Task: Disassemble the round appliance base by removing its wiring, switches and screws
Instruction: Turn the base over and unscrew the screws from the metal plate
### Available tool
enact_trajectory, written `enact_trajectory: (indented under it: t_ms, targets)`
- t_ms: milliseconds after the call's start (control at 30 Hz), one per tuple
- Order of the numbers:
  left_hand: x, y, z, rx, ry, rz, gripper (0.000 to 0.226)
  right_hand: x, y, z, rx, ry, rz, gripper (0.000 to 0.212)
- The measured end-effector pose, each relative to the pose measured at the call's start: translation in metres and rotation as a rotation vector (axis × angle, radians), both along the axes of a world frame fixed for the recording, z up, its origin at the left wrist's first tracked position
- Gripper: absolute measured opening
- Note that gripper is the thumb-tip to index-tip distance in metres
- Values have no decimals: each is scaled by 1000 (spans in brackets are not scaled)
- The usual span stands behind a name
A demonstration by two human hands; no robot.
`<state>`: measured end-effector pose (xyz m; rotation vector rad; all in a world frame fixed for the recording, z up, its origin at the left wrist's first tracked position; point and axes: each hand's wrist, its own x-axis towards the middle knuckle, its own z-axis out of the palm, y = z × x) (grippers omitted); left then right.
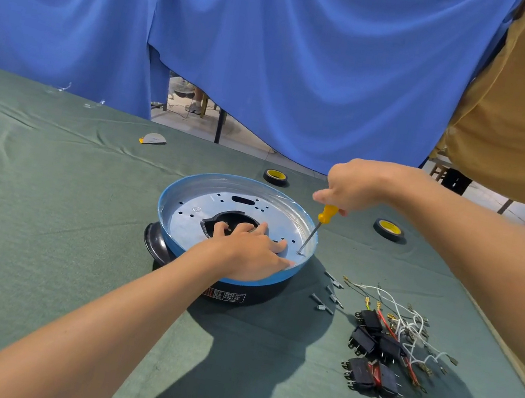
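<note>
On the green table [46, 197], the left hand [249, 248] presses the round base [164, 206] steady, fingers spread flat, so the right hand [353, 186], gripping the screwdriver [317, 225], can turn a rim screw [300, 253]; removed switches [371, 349] lie aside.

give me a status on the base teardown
Right hand grips screwdriver, tip at plate edge. Left hand rests on base. Switches and wires lie beside it. Nothing blocking.

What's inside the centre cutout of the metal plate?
The cutout shows only dark interior, with the left hand resting its fingers in it. Anything beneath them is covered.
</note>
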<state>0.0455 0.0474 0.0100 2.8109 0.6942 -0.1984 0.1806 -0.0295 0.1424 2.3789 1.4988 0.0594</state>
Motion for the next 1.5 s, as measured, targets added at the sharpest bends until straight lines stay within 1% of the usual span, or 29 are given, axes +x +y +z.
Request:
enact_trajectory:
  t_ms: [133,267,333,400,500,533,633,767,833,933,1033,1067,1100,1167,1200,1233,1367,1500]
  targets:
    - [0,-1,0,5,-2,4,47,1,-4,-1,99,67,23,36]
    - [0,0,-1,6,-8,4,48,-5,-5,0,166,246,53,17]
    - [1,1,-1,5,-5,3,48,-8,-4,1,121,301,47,18]
    - [1,1,-1,0,-10,5,47,-10,-2,3,71,255,48,21]
    - [0,0,-1,-5,-13,0,47,-10,3,4,45,150,22,54]
    - [0,0,-1,-2,-11,-3,47,-10,4,2,64,138,11,57]
    - [0,0,0,4,-8,-10,47,-7,6,-3,121,106,2,47]
    - [-1,0,2,5,1,-12,48,-7,5,-3,124,177,-7,26]
    - [-1,0,2,-2,0,-9,48,-5,4,0,112,204,-5,24]
    - [-1,0,1,4,5,-6,48,-1,0,4,101,264,14,15]
    - [0,-1,1,8,6,2,47,2,-2,3,85,337,22,14]
    - [0,-1,1,7,4,4,47,2,-2,2,70,323,16,16]
    - [0,-1,1,5,2,5,47,3,-1,1,55,290,7,24]
    - [0,-1,1,2,4,2,47,2,-2,0,52,209,-37,53]
    - [0,-1,1,2,7,-2,47,3,-3,-1,62,187,-66,62]
    - [-1,-1,1,4,8,-5,47,3,-3,-1,70,172,-82,65]
    - [-2,0,2,3,5,-5,47,5,-4,-5,100,155,-65,49]
    - [-1,-1,2,16,15,-2,48,3,-8,1,81,187,-3,25]
